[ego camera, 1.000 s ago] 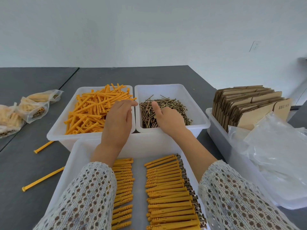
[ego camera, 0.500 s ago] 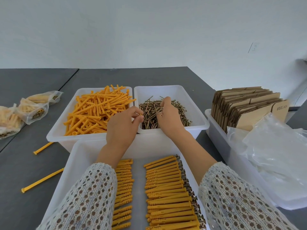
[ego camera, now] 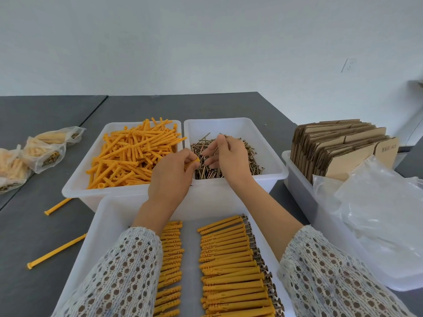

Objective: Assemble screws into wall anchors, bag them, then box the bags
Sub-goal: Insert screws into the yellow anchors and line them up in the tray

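On the far left of the grey table [ego camera: 34, 225] lie three filled plastic bags [ego camera: 43, 152] of anchors and screws. Two loose yellow anchors [ego camera: 56, 250] lie on the table just beside the front tray. The rear left bin [ego camera: 77, 179] holds a heap of yellow anchors [ego camera: 128, 156]. The left hand [ego camera: 170, 179] is positioned over the junction of the two rear bins; its fingers are curled around one anchor [ego camera: 192, 163], whose end projects toward the right hand. The right hand [ego camera: 225, 159] is over the rear right bin [ego camera: 274, 165], which holds the pile of screws [ego camera: 251, 154]. Its thumb and forefinger pinch a single screw [ego camera: 223, 135], held above the pile. The anchor and the screw are close together but apart. The front tray [ego camera: 107, 218], nearest the person, holds two rows of assembled anchors [ego camera: 229, 259] with screw heads showing at their right ends. On the right, a long bin [ego camera: 297, 179] contains flattened cardboard boxes [ego camera: 338, 147] standing on edge and a heap of clear plastic bags [ego camera: 384, 207].
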Demonstrator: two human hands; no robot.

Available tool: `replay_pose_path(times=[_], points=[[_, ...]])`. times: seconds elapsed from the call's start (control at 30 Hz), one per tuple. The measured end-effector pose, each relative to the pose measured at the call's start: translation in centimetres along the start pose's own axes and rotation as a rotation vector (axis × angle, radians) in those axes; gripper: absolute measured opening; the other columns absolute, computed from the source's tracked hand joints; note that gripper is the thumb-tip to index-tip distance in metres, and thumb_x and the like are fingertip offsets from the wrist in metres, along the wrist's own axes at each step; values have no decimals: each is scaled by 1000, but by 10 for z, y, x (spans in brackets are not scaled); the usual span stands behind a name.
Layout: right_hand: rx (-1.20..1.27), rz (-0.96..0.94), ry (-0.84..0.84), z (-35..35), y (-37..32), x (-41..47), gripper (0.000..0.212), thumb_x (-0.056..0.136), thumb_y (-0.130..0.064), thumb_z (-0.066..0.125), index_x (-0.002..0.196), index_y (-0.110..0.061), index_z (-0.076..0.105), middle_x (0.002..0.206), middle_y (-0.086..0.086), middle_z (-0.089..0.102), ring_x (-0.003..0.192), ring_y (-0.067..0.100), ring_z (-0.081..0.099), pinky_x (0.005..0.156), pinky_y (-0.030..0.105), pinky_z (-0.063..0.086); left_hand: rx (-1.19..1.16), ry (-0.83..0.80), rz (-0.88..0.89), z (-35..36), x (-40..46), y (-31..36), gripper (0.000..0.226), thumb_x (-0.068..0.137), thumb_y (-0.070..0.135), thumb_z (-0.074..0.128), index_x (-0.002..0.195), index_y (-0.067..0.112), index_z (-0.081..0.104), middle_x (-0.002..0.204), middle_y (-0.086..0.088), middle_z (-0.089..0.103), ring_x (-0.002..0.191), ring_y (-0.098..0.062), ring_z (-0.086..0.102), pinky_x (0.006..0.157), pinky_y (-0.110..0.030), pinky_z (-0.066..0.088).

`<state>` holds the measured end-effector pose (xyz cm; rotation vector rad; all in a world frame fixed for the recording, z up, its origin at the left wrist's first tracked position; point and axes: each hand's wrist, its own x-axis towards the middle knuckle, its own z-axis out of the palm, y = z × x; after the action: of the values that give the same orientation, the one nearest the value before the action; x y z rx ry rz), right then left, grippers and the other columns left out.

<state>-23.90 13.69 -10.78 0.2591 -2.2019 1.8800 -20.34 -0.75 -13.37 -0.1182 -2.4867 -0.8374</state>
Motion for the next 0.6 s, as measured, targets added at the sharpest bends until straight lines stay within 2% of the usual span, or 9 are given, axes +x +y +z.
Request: replay_pose_path(times=[0.07,0.13,0.23,0.33,0.43,0.6], points=[[-12,31,43,1,-1,0,48,107,-27,35,72,-13,65,57,-3,62,51,11,56,56,27,51,34,-8,23,-1,-1,1,5,96,31,62,98,27,66,89,11,68,80,-13,59,67,-39,51],[-5,108,85,-2,-1,2,47,106,-29,35,69,-17,61,54,-8,51,53,10,47,61,32,46,57,-11,37,-1,-1,2,6,97,33,61,96,29,65,87,12,67,80,-14,58,66,-39,51],[198,239,75,-9,-3,4,41,106,-25,35,77,-12,59,51,-5,42,40,7,35,44,24,37,64,-16,50,-2,-2,4,7,97,33,60,96,29,66,85,9,65,80,-15,57,65,-39,50],[298,295,75,-11,-6,4,38,106,-24,38,79,-11,61,55,-4,52,37,8,40,40,19,37,64,-19,55,-3,-3,4,7,97,34,60,95,29,65,85,8,65,79,-15,56,64,-39,50],[271,279,52,-11,-7,4,31,104,-19,41,80,-13,60,55,-5,60,37,9,45,41,20,40,56,-13,53,-3,-3,4,8,97,34,60,97,29,66,86,9,65,80,-15,57,64,-38,49],[199,218,31,-6,-7,2,29,103,-16,40,81,-12,58,56,-3,59,37,7,45,39,18,38,38,0,75,-3,-3,5,7,97,31,60,95,27,65,83,11,63,76,-14,54,63,-36,46]])
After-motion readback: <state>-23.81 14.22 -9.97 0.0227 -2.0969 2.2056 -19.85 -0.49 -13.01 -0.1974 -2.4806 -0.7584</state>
